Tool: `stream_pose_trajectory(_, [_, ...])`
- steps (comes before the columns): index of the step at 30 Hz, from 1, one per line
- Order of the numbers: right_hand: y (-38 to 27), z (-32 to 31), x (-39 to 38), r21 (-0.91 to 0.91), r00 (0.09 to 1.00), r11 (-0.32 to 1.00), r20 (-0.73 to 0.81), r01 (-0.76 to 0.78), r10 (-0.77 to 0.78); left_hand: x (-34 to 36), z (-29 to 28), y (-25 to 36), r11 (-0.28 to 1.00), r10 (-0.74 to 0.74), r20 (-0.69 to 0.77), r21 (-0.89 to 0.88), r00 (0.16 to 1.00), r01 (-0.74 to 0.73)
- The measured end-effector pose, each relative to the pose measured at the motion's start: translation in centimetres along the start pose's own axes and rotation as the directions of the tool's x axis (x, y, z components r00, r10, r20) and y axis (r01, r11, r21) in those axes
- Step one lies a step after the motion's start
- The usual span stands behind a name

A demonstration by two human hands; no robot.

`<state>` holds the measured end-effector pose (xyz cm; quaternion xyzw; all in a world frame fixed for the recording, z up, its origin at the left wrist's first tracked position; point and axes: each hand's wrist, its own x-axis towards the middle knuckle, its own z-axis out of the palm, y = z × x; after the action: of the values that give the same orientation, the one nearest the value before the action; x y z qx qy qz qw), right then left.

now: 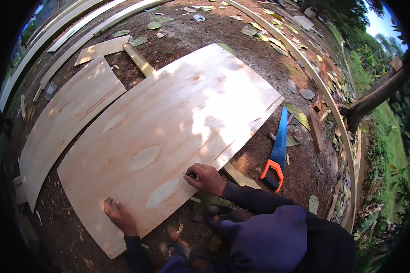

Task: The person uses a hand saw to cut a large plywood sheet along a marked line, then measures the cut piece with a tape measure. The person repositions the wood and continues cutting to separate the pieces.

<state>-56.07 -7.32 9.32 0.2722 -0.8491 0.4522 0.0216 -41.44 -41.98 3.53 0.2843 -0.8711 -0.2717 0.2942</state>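
Observation:
A large pale plywood sheet point(136, 132) lies in front of me, dappled with sunlight and marked with several lens-shaped patches. Near its close left corner, my left hand point(121, 218) rests on the surface, fingers apart and slightly bent, holding nothing. Close to the near long edge, my right hand point(207, 178) is closed in a pinch just above the wood. A small thin dark piece point(184, 173) pokes out between its thumb and fingers; its kind is too small to make out. The lens-shaped patch point(162, 193) lies between the two hands.
A handsaw point(280, 141) with blue blade and orange-black handle lies on the soil at right. Another plywood sheet point(68, 123) lies at left. Wooden battens point(241, 175) show under the big sheet. Long timber strips point(323, 86), fallen leaves and a tree trunk point(378, 98) lie around.

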Motion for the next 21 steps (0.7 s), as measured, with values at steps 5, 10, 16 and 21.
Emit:
stream_pose_trajectory(5, [-0.5,-0.2,1.8,0.035,0.997,0.996,-0.001,-0.083,0.083,1.8,-0.5,-1.0,0.995,-0.083,-0.018,0.047,0.996,0.084])
stream_pose_trajectory(10, [-1.0,1.8,3.8,0.015,0.999,0.999,-0.005,-0.039,0.039,2.6,-0.8,-1.4,0.968,0.069,-0.045,0.244,0.997,-0.056])
stream_pose_trajectory(16, [-0.4,3.4,6.8,-0.005,0.999,1.0,0.03,-0.019,0.019,2.0,-0.8,-0.7,0.966,0.068,-0.022,0.251,0.997,-0.06])
stream_pose_trajectory(21, [0.9,4.4,11.6,-0.021,1.0,1.0,0.008,-0.016,0.016,1.8,-0.5,-0.5,0.962,0.04,-0.004,0.27,0.999,-0.038])
